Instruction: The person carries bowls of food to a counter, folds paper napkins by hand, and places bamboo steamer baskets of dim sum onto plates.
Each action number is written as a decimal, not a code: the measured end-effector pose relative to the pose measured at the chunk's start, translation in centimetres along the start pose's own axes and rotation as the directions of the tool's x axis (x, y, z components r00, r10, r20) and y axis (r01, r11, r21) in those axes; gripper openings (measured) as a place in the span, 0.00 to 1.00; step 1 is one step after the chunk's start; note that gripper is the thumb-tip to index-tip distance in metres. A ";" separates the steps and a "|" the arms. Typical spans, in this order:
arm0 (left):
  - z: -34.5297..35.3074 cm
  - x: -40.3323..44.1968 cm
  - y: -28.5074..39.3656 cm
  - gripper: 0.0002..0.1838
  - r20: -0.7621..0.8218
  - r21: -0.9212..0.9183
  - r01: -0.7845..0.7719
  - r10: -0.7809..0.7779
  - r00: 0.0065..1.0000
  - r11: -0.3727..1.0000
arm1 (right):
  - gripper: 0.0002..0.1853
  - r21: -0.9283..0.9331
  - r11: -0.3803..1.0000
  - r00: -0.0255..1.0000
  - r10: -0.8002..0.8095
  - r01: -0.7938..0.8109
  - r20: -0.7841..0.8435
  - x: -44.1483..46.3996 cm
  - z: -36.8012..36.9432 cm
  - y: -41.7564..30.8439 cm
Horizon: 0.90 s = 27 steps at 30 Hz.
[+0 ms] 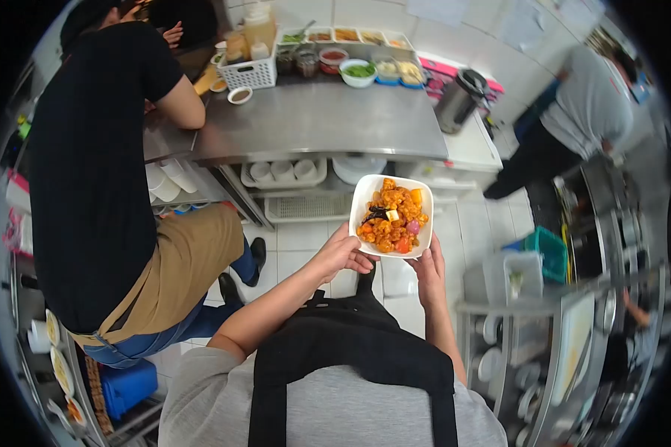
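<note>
Bowl (365, 189), white, square with rounded corners, no clear long axis; held in the air straight ahead of the person, mouth upward. Contents: glazed food pieces (391, 234), orange-red, heaped within the walls.

Left hand (339, 253): at the bowl's near left corner, fingers curled below it, partly hidden. Right hand (430, 273): at the near right corner, gripping the side. Both touch the bowl and share the hold; neither is nearer. The bowl lies forward of both wrists, centred between them.

Counter (313, 128), steel: forward of the bowl, its front edge just beyond the bowl's far rim in this view; difference in height cannot be told. On its far side: white basket (247, 74) with bottles, flask (461, 100) at the right end. Co-worker in a black shirt (89, 171): left side, apart from the bowl.
</note>
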State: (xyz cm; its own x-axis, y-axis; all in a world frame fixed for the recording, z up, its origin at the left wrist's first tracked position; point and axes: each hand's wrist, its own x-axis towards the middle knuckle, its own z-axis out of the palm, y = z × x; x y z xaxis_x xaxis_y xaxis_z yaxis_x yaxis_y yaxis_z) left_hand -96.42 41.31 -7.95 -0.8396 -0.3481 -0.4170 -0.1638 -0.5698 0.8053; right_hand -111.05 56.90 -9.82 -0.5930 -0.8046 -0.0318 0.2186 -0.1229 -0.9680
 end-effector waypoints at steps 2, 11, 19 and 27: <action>-1.1 2.7 2.4 0.23 -0.049 -0.029 -0.040 0.038 0.998 0.999 | 0.31 -0.057 0.998 0.992 -0.010 0.017 0.122 5.9 -1.5 -0.2; -5.8 7.3 10.0 0.26 -0.329 -0.153 -0.249 0.189 0.925 0.956 | 0.14 -0.328 0.937 0.948 -0.014 0.124 0.317 33.4 1.6 -4.3; -13.2 8.9 11.8 0.27 -0.440 -0.199 -0.289 0.178 0.880 0.936 | 0.12 0.108 0.935 0.929 0.314 -0.339 0.195 53.9 10.5 -0.6; -17.3 10.9 15.5 0.28 -0.486 -0.199 -0.208 0.088 0.870 0.958 | 0.10 -0.124 0.963 0.959 0.256 -0.241 0.123 58.5 15.1 2.5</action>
State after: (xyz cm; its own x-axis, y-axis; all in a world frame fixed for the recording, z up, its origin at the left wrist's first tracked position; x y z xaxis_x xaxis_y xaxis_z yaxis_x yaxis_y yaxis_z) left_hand -99.19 15.83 -7.31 -0.4931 -0.7142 -0.4968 0.1204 -0.6216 0.7741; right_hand -133.45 0.77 -10.34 -0.4175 -0.8742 -0.2478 0.2573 0.1479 -0.9550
